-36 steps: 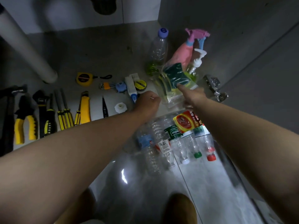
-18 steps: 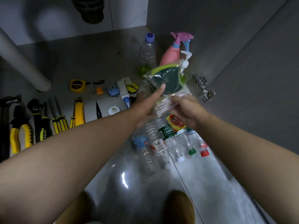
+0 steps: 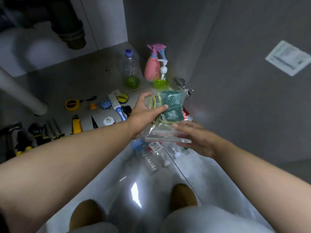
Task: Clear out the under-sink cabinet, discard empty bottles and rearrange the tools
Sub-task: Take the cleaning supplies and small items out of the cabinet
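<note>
A clear zip bag with green and yellow sponges (image 3: pixel 171 108) hangs in the air in front of the cabinet. My left hand (image 3: pixel 144 113) grips its left side, fingers and thumb curled round it. My right hand (image 3: pixel 193 138) holds the bag's zip end from below, fingers nearly straight. Several empty plastic bottles (image 3: pixel 151 158) lie on the floor tiles under the bag. Inside the cabinet, tools lie in rows: a yellow tape measure (image 3: pixel 71 104), a yellow utility knife (image 3: pixel 76 125), screwdrivers (image 3: pixel 55 130) and pliers (image 3: pixel 23 142).
A bottle with green liquid (image 3: pixel 131 69), a pink spray bottle (image 3: pixel 154 64) and a pump dispenser (image 3: pixel 162 76) stand at the cabinet's back right. A white pipe (image 3: pixel 21 95) slants down at left. The open grey door (image 3: pixel 252 81) is on the right, its hinge (image 3: pixel 180 82) nearby.
The sponge bag has been drawn out of the cabinet toward me. My left hand closed round its side and my right hand shifted to the zip end.
</note>
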Demonstrator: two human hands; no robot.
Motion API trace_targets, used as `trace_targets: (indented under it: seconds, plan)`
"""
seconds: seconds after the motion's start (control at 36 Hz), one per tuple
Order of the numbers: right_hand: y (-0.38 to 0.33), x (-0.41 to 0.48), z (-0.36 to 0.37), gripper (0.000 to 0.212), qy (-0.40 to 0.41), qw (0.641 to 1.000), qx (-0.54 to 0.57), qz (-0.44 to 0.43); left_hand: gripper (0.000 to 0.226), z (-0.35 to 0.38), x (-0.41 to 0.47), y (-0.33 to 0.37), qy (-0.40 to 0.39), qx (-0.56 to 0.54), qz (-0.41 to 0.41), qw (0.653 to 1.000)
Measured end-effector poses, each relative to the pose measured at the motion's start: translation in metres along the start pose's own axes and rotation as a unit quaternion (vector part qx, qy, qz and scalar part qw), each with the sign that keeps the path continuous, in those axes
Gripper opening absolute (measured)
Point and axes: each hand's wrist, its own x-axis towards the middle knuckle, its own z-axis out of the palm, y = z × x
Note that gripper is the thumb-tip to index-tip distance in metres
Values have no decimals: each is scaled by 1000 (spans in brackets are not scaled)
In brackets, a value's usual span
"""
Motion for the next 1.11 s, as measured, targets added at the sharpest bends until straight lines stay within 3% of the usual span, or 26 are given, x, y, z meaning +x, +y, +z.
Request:
trace_targets:
  seconds: [0.06, 0.14, 0.19, 0.28, 0.33, 0.42, 0.5, 0.67, 0.78, 0.94, 1.11]
  plan:
    - [5, -13, -6, 61, -15, 998, 55, -6, 76, 5, -11, 6, -27, 5, -15, 1000]
    - [10, -31, -9, 59, -110, 983, 145, -24, 84, 18, -30, 11, -107, -39, -55, 992]
    - [17, -40, -8, 60, -112, 974, 197, -21, 91, 32, -43, 9, -136, -55, -93, 985]
    - [38, -49, -7, 52, -61, 966, 252, -19, 71, 53, -62, 4, -155, -74, -138, 975]
    - [57, -55, -11, 40, -30, 966, 258, -19, 53, 62, -70, -1, -181, 1, -155, 971]
    - [93, -64, -27, 41, 12, 956, 293, 12, 59, 72, -77, -10, -233, 143, -174, 946]
    - [133, -69, -47, 42, 56, 943, 323, 51, 50, 77, -79, -17, -268, 199, -168, 927]
    - [185, -59, -77, 53, 147, 927, 324, 116, 27, 74, -65, -38, -251, 254, -130, 925]
    - [192, -36, -86, 48, 211, 925, 288, 127, 19, 70, -53, -52, -231, 282, -104, 925]
    - [187, 2, -91, 45, 264, 914, 270, 148, 50, 74, -37, -77, -238, 356, -49, 902]
    - [181, 31, -93, 42, 313, 896, 297, 105, 75, 87, -22, -88, -261, 453, 45, 851]
